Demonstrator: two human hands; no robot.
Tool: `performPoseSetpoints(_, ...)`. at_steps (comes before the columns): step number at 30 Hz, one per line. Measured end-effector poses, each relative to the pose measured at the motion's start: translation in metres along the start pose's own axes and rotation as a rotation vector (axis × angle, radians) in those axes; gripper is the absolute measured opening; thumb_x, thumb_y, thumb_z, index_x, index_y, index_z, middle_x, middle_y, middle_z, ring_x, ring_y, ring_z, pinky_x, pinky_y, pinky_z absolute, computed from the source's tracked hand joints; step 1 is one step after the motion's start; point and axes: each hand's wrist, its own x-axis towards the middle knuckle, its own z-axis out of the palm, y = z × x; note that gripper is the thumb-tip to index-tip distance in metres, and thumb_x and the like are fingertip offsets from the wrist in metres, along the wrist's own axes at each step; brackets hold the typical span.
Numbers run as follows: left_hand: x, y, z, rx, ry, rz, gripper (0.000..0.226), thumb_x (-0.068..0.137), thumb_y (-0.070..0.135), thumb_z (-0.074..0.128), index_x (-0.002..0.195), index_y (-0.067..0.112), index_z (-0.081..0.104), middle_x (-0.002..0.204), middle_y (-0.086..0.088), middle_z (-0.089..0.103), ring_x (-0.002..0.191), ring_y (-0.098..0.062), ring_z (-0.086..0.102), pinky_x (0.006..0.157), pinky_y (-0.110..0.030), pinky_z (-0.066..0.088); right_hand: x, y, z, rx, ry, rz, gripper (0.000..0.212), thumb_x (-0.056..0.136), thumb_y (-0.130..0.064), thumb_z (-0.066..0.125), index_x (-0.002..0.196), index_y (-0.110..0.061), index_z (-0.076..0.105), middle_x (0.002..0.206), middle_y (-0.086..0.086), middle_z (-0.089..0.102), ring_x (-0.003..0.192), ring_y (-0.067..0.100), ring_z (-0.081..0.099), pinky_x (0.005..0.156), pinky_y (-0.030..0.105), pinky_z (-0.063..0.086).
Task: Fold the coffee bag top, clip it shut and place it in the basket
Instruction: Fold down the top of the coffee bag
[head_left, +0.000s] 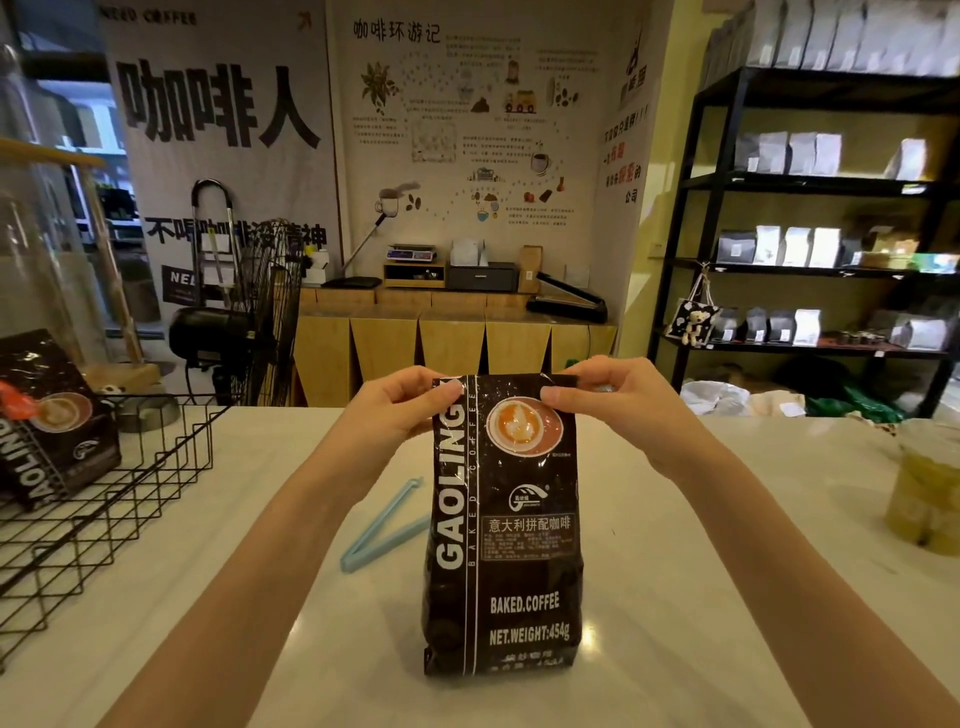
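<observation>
A dark brown coffee bag (506, 545) with white lettering and a latte picture stands upright on the white counter (701, 597) in front of me. My left hand (400, 408) pinches its top left corner and my right hand (613, 400) pinches its top right corner, thumbs on the front face. The top edge looks folded over between my fingers. A light blue bag clip (382, 527) lies open in a V on the counter, just left of the bag. The black wire basket (130, 499) sits at the left.
Another coffee bag (49, 421) with an orange clip leans inside the basket. A plastic cup of green drink (927, 493) stands at the right. Beyond the counter are a floor fan (244, 317), wooden cabinets and black shelves of bags.
</observation>
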Motion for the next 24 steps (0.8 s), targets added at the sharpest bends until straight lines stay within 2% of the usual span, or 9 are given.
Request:
performPoseSetpoints(2, 0.0, -0.002, 0.001, -0.103, -0.031, -0.034, 0.015, 0.077, 0.024, 0.059, 0.084, 0.011, 0.062, 0.075, 0.002, 0.068, 0.073, -0.01, 0.063, 0.072, -0.022, 0.048, 0.001, 0.003, 0.003, 0.007, 0.047, 0.005, 0.005, 0.074, -0.026, 0.069, 0.077, -0.025, 0.065, 0.102, 0.0, 0.059, 0.1, 0.019, 0.056, 0.083, 0.033, 0.048)
performPoseSetpoints(5, 0.001, -0.002, 0.005, -0.214, -0.032, -0.083, 0.01, 0.082, 0.019, 0.055, 0.085, 0.01, 0.061, 0.073, -0.001, 0.067, 0.067, -0.012, 0.061, 0.061, -0.019, 0.052, -0.001, 0.01, 0.005, 0.119, 0.026, 0.04, 0.019, 0.074, -0.029, 0.067, 0.092, -0.022, 0.067, 0.12, 0.001, 0.061, 0.109, 0.019, 0.057, 0.094, 0.039, 0.046)
performPoseSetpoints(8, 0.001, -0.003, 0.007, -0.215, -0.014, -0.093, 0.014, 0.084, 0.018, 0.054, 0.089, 0.01, 0.064, 0.073, -0.001, 0.069, 0.067, -0.012, 0.063, 0.062, -0.02, 0.052, -0.004, 0.018, 0.006, 0.202, -0.006, 0.047, 0.035, 0.067, -0.038, 0.066, 0.094, -0.015, 0.071, 0.095, 0.007, 0.073, 0.093, 0.02, 0.068, 0.09, 0.037, 0.049)
performPoseSetpoints(11, 0.002, -0.004, 0.008, -0.222, -0.01, -0.085, 0.017, 0.086, 0.018, 0.052, 0.087, 0.011, 0.068, 0.073, -0.001, 0.073, 0.068, -0.011, 0.065, 0.068, -0.023, 0.051, -0.002, 0.021, 0.008, 0.239, 0.003, 0.039, 0.025, 0.071, -0.033, 0.065, 0.086, -0.014, 0.071, 0.079, 0.002, 0.074, 0.08, 0.017, 0.07, 0.078, 0.029, 0.053)
performPoseSetpoints(14, 0.003, -0.007, 0.009, -0.229, 0.017, -0.07, 0.018, 0.085, 0.017, 0.053, 0.084, 0.01, 0.07, 0.071, -0.001, 0.073, 0.067, -0.012, 0.066, 0.071, -0.026, 0.051, 0.0, 0.021, 0.009, 0.278, -0.005, 0.037, 0.012, 0.08, -0.021, 0.061, 0.085, -0.016, 0.07, 0.074, -0.002, 0.074, 0.074, 0.013, 0.07, 0.068, 0.022, 0.056)
performPoseSetpoints(17, 0.004, -0.011, 0.011, -0.248, 0.047, -0.064, 0.017, 0.083, 0.015, 0.054, 0.083, 0.009, 0.07, 0.072, -0.003, 0.073, 0.07, -0.015, 0.066, 0.075, -0.029, 0.05, 0.001, 0.022, 0.011, 0.319, 0.004, 0.063, 0.01, 0.079, -0.02, 0.062, 0.084, -0.015, 0.07, 0.074, -0.001, 0.074, 0.072, 0.014, 0.069, 0.069, 0.023, 0.055)
performPoseSetpoints(21, 0.003, -0.012, 0.012, -0.205, 0.048, -0.04, 0.017, 0.085, 0.015, 0.052, 0.083, 0.011, 0.069, 0.071, -0.001, 0.074, 0.07, -0.014, 0.067, 0.068, -0.023, 0.054, 0.003, 0.026, 0.014, 0.354, 0.006, 0.103, 0.009, 0.081, -0.018, 0.062, 0.082, -0.014, 0.07, 0.074, 0.001, 0.073, 0.07, 0.014, 0.067, 0.07, 0.026, 0.053)
performPoseSetpoints(24, 0.004, -0.008, 0.007, -0.146, -0.013, -0.079, 0.023, 0.089, 0.022, 0.047, 0.094, 0.011, 0.066, 0.08, -0.003, 0.073, 0.077, -0.014, 0.068, 0.069, -0.02, 0.054, 0.003, 0.028, 0.012, 0.356, -0.004, 0.109, 0.009, 0.081, -0.019, 0.061, 0.083, -0.015, 0.069, 0.074, 0.0, 0.073, 0.071, 0.014, 0.068, 0.067, 0.023, 0.054)
